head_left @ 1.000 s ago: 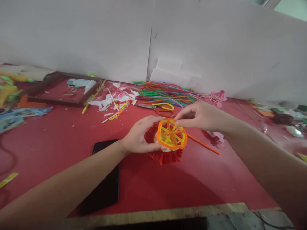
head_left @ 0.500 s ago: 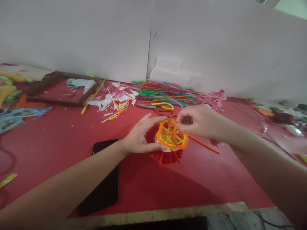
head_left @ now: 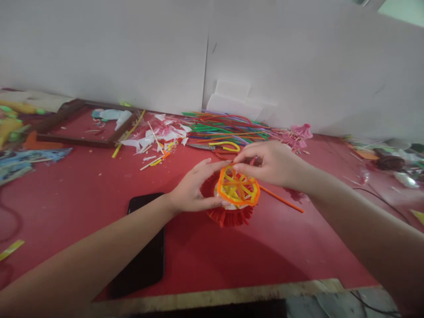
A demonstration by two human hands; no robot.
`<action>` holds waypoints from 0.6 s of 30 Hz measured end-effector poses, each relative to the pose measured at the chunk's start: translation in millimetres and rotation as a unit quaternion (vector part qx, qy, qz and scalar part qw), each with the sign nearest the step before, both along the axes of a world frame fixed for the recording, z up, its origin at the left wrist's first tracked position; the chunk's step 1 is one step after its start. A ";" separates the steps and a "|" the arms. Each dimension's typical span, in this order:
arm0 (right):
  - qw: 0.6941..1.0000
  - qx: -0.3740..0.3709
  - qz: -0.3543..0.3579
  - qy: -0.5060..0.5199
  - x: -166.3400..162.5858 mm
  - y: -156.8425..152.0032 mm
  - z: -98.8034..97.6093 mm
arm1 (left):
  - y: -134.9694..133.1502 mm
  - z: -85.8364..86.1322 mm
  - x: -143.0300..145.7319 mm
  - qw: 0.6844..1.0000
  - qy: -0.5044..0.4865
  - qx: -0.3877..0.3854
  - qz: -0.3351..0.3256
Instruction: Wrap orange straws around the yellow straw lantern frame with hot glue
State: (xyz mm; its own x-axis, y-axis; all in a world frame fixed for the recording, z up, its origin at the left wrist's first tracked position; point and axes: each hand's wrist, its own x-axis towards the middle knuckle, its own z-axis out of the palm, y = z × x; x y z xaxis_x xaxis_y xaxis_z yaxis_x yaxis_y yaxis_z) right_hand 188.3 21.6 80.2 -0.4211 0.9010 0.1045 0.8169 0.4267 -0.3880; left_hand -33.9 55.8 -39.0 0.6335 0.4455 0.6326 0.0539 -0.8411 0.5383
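A small round craft piece [head_left: 236,194] stands on the red table [head_left: 82,194]: an orange and yellow pipe-cleaner wheel on top of a red fringed base. My left hand [head_left: 194,187] wraps around its left side, thumb at the front and fingers at the back. My right hand [head_left: 270,161] pinches the wheel's far rim with thumb and forefinger. A loose orange pipe cleaner [head_left: 281,199] lies just right of the piece.
A black phone [head_left: 145,251] lies under my left forearm. Behind are a heap of coloured pipe cleaners [head_left: 228,128], scissors [head_left: 203,147], paper scraps [head_left: 155,141], a wooden frame [head_left: 77,123] and a pink craft piece [head_left: 298,132]. White boards [head_left: 132,53] close the back. The table's wooden edge [head_left: 212,298] runs near me.
My right hand curled over the wheel's far edge, then stretched its fingers again to pinch the rim a little further left. My left hand kept its hold on the piece.
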 end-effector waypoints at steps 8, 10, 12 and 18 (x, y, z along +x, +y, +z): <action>0.981 -0.078 -0.002 0.175 1.5 8.5 -16.7 | 3.8 5.5 -0.8 0.995 -0.092 0.014 -0.046; 0.961 -0.107 -0.023 0.253 6.6 11.6 -23.5 | 2.9 9.7 -0.6 0.993 -0.110 0.025 -0.043; 0.939 -0.132 -0.029 0.318 11.9 15.5 -29.5 | 1.9 14.1 -0.3 0.991 -0.124 0.038 -0.033; 0.913 -0.151 0.058 0.375 22.3 25.9 -33.1 | 1.9 18.9 0.7 0.989 -0.134 0.059 -0.005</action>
State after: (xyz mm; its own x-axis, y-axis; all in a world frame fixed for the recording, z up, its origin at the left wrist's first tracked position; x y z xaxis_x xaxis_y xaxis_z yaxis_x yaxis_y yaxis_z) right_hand 210.7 47.5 47.1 -0.4277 0.8901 0.1576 0.2286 0.2752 -0.9338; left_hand -33.2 57.7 -20.1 0.4399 0.3524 0.8260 -0.0867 -0.8988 0.4296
